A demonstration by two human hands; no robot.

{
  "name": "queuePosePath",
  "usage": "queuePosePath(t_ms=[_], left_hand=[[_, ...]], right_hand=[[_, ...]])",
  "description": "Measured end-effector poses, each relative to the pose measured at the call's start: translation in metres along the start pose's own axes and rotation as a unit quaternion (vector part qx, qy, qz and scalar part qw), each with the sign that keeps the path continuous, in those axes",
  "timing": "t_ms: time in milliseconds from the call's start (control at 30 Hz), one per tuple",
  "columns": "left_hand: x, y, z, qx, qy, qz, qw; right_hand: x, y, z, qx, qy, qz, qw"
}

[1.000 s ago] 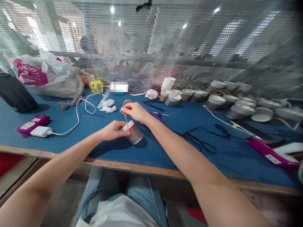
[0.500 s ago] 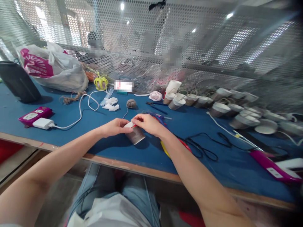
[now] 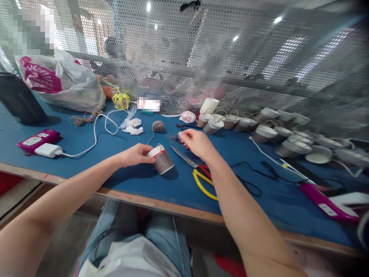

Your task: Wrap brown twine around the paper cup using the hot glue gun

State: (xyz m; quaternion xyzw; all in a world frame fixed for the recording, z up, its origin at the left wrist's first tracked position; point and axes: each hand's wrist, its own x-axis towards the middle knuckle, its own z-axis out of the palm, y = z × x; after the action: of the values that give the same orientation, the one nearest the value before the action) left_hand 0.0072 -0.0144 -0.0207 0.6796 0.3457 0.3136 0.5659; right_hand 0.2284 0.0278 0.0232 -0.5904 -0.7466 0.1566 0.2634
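My left hand (image 3: 137, 154) grips a tilted paper cup (image 3: 163, 163), its fingers and thumb at the white, red-edged end. Grey yarn covers most of the cup's side. From a small ball of grey yarn (image 3: 158, 125) a strand runs down towards my left hand. My right hand (image 3: 196, 143) hovers to the right of the cup, apart from it, over small dark scraps on the table. Its fingers are pinched together; what they hold, if anything, I cannot make out. Large scissors (image 3: 203, 175) with yellow and red handles lie partly under my right forearm.
Several wrapped cups (image 3: 263, 134) stand along the back right. Pliers (image 3: 187, 125) and a white ribbon roll (image 3: 187, 117) lie behind my right hand. At left are a power strip (image 3: 39, 140) with a white cable, a plastic bag (image 3: 75, 90) and a dark container (image 3: 21, 100).
My right hand has left the cup and moved right and slightly up. My left hand still holds the cup. The scissors now show more fully.
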Motion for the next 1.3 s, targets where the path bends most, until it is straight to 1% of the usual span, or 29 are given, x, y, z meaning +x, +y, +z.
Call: queuePosePath(t_ms=[67,100,167,267,333,400,500,567,667,733,833,900,967,1100,1167,1300], left_hand=[[0.0,-0.002,-0.001,-0.002,-0.001,0.003,1.0],[0.001,-0.003,-0.001,-0.002,-0.001,0.005,1.0],[0.001,-0.004,-0.001,-0.001,0.001,0.01,1.0],[0.001,-0.004,0.0,0.003,0.01,0.016,1.0],[0.001,-0.003,0.0,0.008,0.016,0.02,1.0],[0.001,-0.002,0.0,0.012,0.023,0.023,0.999],[0.001,-0.002,-0.001,0.021,0.026,0.024,0.999],[0.001,-0.002,-0.001,0.027,0.027,0.022,0.999],[0.001,-0.003,-0.002,0.034,0.03,0.023,0.999],[0.001,-0.003,-0.003,0.036,0.032,0.024,0.999],[0.001,-0.004,-0.004,0.038,0.036,0.025,0.998],[0.002,-0.004,-0.004,0.039,0.041,0.025,0.998],[0.002,-0.003,-0.004,0.041,0.048,0.024,0.998],[0.002,-0.002,-0.005,0.046,0.069,0.021,0.996],[0.002,-0.002,-0.005,0.045,0.079,0.018,0.996],[0.003,-0.003,-0.006,0.043,0.091,0.015,0.995]], right_hand=[[0.007,0.012,-0.014,-0.072,0.037,0.048,0.996],[0.01,0.018,-0.019,-0.103,0.037,0.071,0.991],[0.014,0.031,-0.021,-0.15,0.004,0.112,0.982],[0.016,0.046,-0.01,-0.182,-0.063,0.151,0.969],[0.017,0.052,-0.001,-0.187,-0.082,0.167,0.965],[0.018,0.056,0.005,-0.181,-0.079,0.18,0.964],[0.02,0.058,0.008,-0.147,-0.052,0.197,0.968],[0.019,0.056,0.006,-0.109,-0.02,0.2,0.973],[0.012,0.047,-0.001,-0.026,0.035,0.183,0.982],[0.003,0.036,-0.008,0.044,0.046,0.156,0.986],[-0.012,0.018,-0.02,0.143,0.007,0.111,0.984],[-0.022,0.008,-0.024,0.184,-0.02,0.089,0.979],[-0.03,0.001,-0.024,0.219,-0.037,0.07,0.972],[-0.041,-0.004,-0.013,0.305,-0.076,0.03,0.949],[-0.045,-0.005,-0.008,0.311,-0.086,0.016,0.946],[-0.051,-0.007,-0.004,0.292,-0.091,-0.004,0.952]])
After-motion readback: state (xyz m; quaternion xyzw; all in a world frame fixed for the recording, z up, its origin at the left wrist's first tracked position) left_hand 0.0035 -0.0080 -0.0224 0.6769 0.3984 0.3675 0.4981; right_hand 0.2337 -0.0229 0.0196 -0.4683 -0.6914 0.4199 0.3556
